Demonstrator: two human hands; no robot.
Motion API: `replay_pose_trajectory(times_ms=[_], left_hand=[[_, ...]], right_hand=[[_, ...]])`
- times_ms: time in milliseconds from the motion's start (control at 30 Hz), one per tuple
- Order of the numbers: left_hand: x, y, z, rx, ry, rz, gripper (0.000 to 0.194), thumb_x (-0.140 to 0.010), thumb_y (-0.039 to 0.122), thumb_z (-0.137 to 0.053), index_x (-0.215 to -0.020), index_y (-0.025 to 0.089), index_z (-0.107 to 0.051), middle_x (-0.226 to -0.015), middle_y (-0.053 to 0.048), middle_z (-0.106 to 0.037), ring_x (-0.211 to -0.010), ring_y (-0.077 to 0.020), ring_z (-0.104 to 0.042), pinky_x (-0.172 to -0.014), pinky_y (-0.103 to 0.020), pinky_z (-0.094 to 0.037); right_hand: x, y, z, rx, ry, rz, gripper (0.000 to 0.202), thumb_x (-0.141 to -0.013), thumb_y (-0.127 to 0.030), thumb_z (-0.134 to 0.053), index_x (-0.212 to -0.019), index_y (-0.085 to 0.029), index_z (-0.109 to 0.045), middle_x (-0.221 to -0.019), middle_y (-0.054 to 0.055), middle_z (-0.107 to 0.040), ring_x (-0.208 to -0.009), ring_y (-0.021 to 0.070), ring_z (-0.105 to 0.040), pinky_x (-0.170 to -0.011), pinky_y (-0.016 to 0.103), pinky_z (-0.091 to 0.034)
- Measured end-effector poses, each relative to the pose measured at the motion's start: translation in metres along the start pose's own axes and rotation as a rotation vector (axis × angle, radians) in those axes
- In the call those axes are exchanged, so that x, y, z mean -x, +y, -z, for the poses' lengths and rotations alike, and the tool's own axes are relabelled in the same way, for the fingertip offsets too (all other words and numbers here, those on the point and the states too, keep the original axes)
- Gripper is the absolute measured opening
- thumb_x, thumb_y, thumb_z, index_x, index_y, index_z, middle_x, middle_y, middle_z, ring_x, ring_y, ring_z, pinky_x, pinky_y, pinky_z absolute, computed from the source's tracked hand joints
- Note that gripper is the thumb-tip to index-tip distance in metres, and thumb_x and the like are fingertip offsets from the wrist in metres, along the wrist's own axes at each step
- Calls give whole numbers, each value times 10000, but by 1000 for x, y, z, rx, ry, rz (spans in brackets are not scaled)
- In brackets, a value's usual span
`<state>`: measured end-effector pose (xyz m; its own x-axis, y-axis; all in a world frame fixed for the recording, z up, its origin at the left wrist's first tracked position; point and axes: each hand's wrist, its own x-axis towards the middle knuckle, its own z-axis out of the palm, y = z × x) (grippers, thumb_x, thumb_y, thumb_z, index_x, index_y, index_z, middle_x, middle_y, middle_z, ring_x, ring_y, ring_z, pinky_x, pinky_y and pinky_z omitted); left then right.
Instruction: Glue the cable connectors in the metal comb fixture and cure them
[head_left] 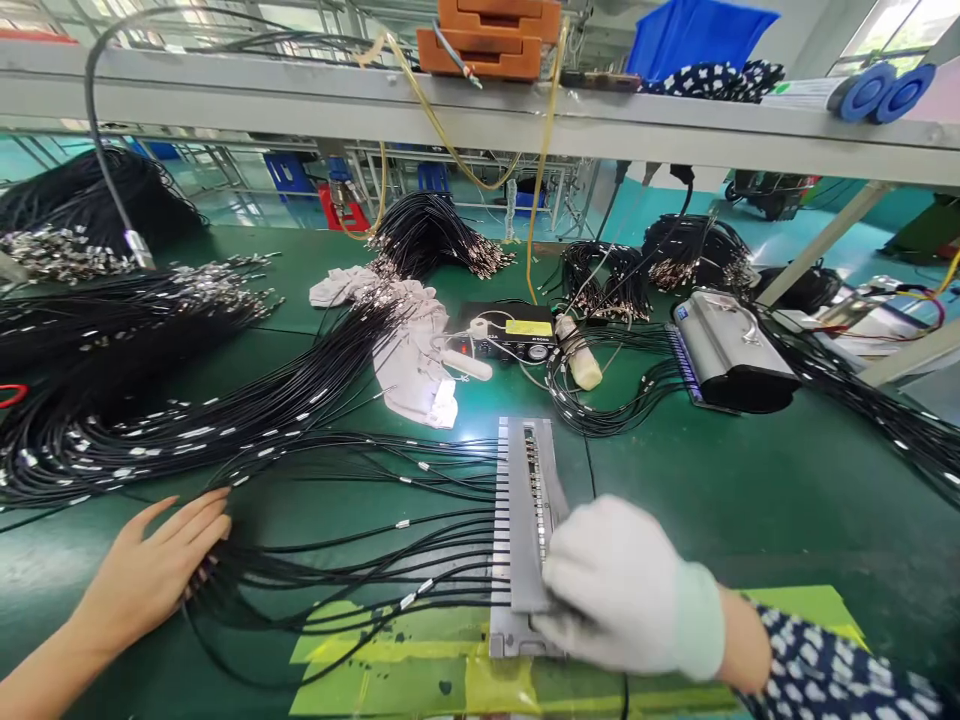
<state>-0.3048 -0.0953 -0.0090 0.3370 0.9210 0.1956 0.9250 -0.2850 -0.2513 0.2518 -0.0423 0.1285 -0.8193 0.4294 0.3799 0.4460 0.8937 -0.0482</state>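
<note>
My bare left hand (154, 570) lies at the left over the ends of a bundle of thin black cables (262, 580), with its fingers curved round them. The cables carry small white tags and run right into the slots of a grey toothed fixture (504, 640). On the fixture lies a flat grey cover plate (525, 590), with a row of small metal parts (535, 490) showing along a slit. My right hand (630, 590), in a white glove and slightly blurred, is closed on the right edge of the plate. Its fingertips are partly hidden.
Long black cable bundles (187, 440) cover the left side. A white cloth (409, 370), a black control box (510, 330) and a lit lamp head (444, 403) stand behind the fixture. Further right is a silver clamped fixture (731, 345). Yellow-green tape (397, 670) lines the front; a shelf (322, 105) crosses above.
</note>
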Motion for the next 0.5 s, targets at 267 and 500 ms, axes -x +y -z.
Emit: replay_pose_trajectory(times_ms=[267,500], left_hand=[[-4,5,8,-1,-124,35,557,-833,161,-292,-966,386,-785,-1249,47,-702,-1219,-232,-635,-1047,-473,-434],[-2,11,7,-20,-162,96,460,-779,256,-471,-1069,478,-751,-1308,98,-638,-1249,-208,-614,-1104,-369,-418]], right_hand=[[-167,199,39,-150,161,-801,360,-884,-477,-635,-1049,-162,-695,-1030,59,-711,-945,214,-628,-856,334,-460],[-214,254,-58,-323,80,-1177,367,-946,-370,-623,-1247,-162,-587,-1238,98,-624,-1053,223,-641,-900,439,-554]])
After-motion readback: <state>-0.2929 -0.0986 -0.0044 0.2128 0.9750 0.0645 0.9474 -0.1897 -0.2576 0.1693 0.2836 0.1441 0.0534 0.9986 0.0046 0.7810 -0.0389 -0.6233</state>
